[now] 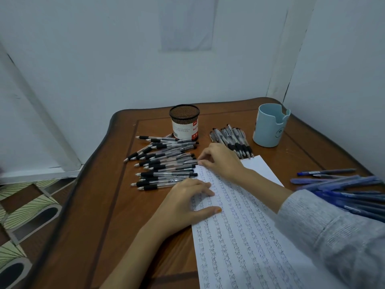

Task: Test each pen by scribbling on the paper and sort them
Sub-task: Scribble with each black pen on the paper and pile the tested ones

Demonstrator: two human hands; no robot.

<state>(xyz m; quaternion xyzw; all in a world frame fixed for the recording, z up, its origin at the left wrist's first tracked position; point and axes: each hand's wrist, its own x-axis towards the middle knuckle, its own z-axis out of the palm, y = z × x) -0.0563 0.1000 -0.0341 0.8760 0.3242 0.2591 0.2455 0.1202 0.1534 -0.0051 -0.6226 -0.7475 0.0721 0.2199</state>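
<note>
A white sheet of paper (245, 232) covered in rows of scribbles lies on the wooden table (100, 215). My left hand (185, 203) rests on the paper's left edge with fingers spread. My right hand (220, 161) reaches over the paper's top corner, and its fingertips touch the ends of pens in a loose pile of several clear black-grip pens (164, 163). Whether it pinches one pen is unclear. A second bunch of black-grip pens (233, 140) lies behind that hand. Several blue pens (341, 188) lie at the right.
A black mesh pen cup with a red and white label (185, 124) stands behind the left pile. A pale blue cup (270, 126) stands at the back right. Walls close in behind and to the right. The table's left edge drops to a patterned floor (25, 207).
</note>
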